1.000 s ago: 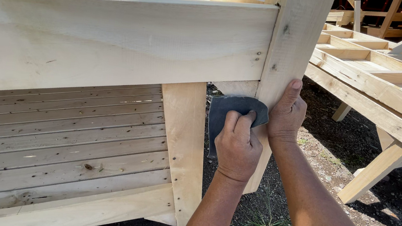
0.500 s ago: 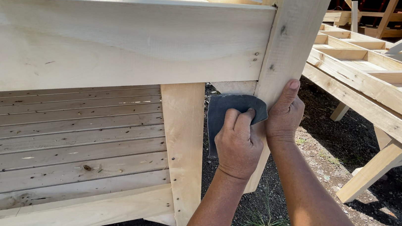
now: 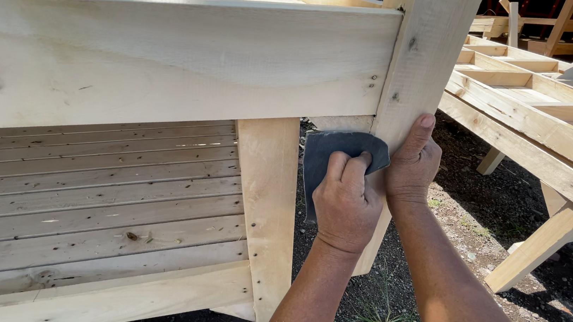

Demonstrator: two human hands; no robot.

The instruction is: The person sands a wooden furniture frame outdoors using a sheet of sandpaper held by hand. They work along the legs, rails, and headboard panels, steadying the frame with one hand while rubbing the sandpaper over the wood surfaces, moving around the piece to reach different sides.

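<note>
Sanding under way: our left hand [image 3: 347,203] closed on the grey sandpaper [image 3: 330,155], pressing it against the corner post [image 3: 421,61]; right hand [image 3: 413,169] steadies it. Bare wood, finish unclear.

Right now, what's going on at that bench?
A person is working a dark grey sanding sheet against the corner post of an unfinished wooden bench. The left hand pinches the sheet; the right hand braces on the post, thumb up its face. More bare wooden frames stand on the right.

Dark grey sandpaper sheet [image 3: 330,155] pressed flat against pale wooden post [image 3: 420,68]
</note>
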